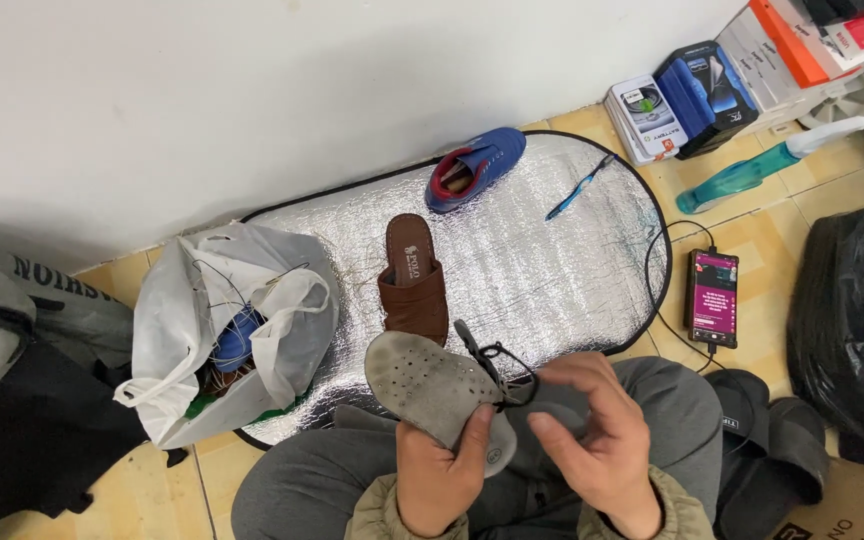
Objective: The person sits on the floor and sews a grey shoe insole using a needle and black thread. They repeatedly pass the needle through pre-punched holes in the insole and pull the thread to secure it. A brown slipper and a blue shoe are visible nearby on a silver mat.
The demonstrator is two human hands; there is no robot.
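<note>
Above lap, left hand grips insole

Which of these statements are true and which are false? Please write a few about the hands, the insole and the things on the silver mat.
1. The left hand holds a grey perforated insole. True.
2. The right hand holds a toothbrush. False: its fingers pinch a black lace; the blue toothbrush lies on the silver mat.
3. A brown slipper lies on the mat. True.
4. The blue shoe is inside the white bag. False: it sits on the mat near the wall.
5. A phone lies beside the mat with its screen lit. True.
</note>
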